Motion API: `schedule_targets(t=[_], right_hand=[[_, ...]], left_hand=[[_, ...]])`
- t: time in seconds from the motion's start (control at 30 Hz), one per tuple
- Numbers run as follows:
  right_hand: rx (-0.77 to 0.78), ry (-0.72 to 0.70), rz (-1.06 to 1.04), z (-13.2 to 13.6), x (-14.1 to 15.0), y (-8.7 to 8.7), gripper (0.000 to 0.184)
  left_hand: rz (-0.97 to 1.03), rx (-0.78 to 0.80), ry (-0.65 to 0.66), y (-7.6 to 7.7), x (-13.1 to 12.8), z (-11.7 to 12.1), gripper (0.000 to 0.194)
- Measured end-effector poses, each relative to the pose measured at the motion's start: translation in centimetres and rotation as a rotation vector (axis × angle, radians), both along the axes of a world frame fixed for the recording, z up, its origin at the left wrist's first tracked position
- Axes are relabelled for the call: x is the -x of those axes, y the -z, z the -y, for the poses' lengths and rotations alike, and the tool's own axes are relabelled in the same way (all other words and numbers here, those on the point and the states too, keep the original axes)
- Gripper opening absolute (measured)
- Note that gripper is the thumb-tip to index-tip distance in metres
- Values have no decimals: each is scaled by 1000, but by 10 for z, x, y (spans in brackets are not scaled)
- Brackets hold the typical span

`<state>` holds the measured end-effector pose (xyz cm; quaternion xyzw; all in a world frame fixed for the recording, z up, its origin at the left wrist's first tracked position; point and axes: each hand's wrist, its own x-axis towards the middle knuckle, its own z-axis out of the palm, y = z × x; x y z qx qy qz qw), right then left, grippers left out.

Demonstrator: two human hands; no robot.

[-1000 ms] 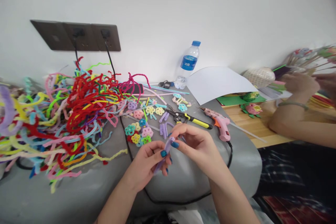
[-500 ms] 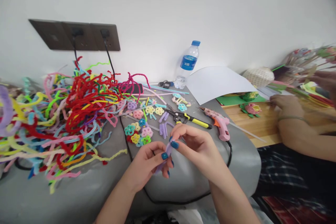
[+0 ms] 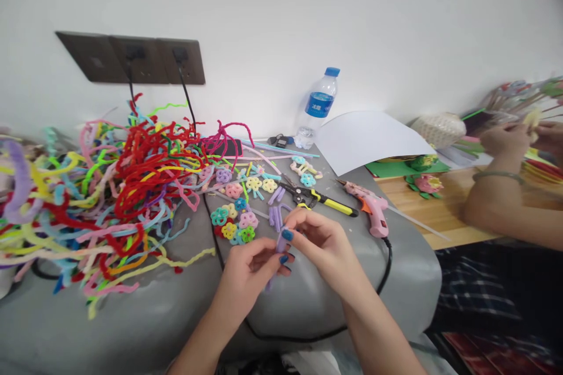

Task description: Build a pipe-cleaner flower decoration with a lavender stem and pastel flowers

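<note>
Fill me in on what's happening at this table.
The left hand and right hand both pinch a purple fuzzy stem above the grey tabletop. Beyond them lie small fuzzy flowers, yellow-handled pliers and a pink glue gun, with a tangled heap of coloured stems to the left. At the right, another person's hands hold something pale yellow.

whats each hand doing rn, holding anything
Left hand: closed, fingers pinching a purple pipe cleaner.
Right hand: closed, fingers pinching the same piece's upper end.
</note>
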<state>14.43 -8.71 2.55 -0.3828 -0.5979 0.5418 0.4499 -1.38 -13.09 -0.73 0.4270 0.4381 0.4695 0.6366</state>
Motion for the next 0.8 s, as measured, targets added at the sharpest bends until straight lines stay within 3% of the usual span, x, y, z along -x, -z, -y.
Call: schedule_targets(t=[0.13, 0.4, 0.6, 0.8], right_hand=[[75, -13, -18, -1, 0, 1, 29], [222, -112, -121, -2, -2, 4, 33], [253, -156, -178, -2, -2, 3, 30], [277, -157, -190, 1, -1, 4, 31]], left_hand=[[30, 36, 5, -2, 0, -1, 25], [281, 211, 185, 2, 3, 0, 50], [407, 304, 218, 11, 1, -1, 46], [326, 223, 186, 10, 2, -2, 43]])
